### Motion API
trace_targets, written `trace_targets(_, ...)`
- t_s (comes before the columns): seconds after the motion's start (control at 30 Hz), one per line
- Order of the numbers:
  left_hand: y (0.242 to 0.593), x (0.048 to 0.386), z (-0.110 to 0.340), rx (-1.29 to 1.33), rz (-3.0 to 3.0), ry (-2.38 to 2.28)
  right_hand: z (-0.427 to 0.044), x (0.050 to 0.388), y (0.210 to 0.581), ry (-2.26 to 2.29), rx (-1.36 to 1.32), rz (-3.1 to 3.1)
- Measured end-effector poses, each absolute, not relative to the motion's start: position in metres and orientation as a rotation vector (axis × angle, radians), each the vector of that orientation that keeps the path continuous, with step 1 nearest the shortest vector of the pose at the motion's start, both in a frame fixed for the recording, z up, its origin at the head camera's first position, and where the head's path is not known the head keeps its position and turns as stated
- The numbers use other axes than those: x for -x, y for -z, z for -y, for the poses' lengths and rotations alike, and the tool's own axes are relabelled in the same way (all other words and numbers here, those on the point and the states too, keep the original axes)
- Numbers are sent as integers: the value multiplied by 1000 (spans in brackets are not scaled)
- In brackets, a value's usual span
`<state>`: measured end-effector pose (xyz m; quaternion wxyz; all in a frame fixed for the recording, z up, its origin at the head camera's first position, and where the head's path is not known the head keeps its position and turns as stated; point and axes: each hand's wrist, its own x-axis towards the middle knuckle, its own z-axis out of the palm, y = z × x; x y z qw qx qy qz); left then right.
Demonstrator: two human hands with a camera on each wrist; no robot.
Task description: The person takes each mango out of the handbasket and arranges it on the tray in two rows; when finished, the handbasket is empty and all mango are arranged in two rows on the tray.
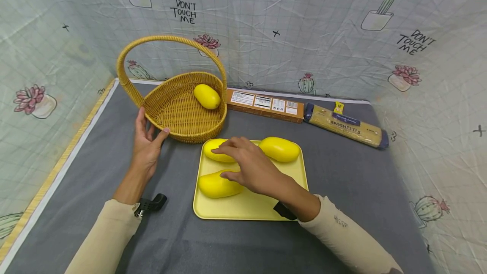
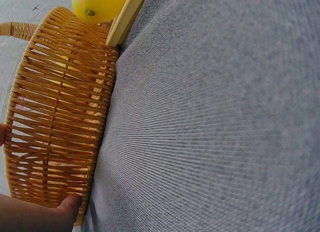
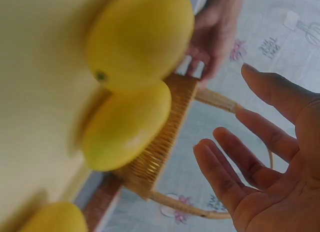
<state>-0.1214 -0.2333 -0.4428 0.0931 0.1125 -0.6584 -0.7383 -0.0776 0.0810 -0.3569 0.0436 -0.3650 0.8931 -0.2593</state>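
Note:
My left hand (image 1: 147,147) touches the outside of a wicker basket (image 1: 182,132) at its near left end, thumb spread from the fingers. In the left wrist view the thumb (image 2: 70,206) rests against the woven wall. One yellow mango (image 1: 207,96) lies inside the basket. My right hand (image 1: 253,166) hovers palm-down over a pale yellow tray (image 1: 243,210), its fingers spread and holding nothing. On the tray lie a mango (image 1: 213,150) at the back left, partly hidden by the fingers, another mango (image 1: 218,185) in front of it, and a third mango (image 1: 280,149) at the back right.
A brown box (image 1: 266,105) with white labels lies along the back edge, right of the basket. Beside it are a spaghetti packet (image 1: 346,126) and a small yellow wrapper (image 1: 338,107). The basket's tall handle (image 1: 167,38) arches over it. Patterned cloth (image 1: 281,33) hangs behind the grey table.

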Motion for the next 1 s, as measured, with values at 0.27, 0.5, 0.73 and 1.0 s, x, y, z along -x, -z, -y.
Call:
trace_targets(0.27,444,122,233,-320,1965,2184,-73,97,333,858,1148,-2796)
trace_targets(0.5,444,122,233,-303,1955,2183,-62,112,315,837,1169,-2850)
trace_targets(0.73,445,122,234,-301,1953,2182,-47,124,305,850,1211,-2884)
trace_targets(1.0,444,122,234,-292,1963,2183,-32,137,299,833,1181,-2900)
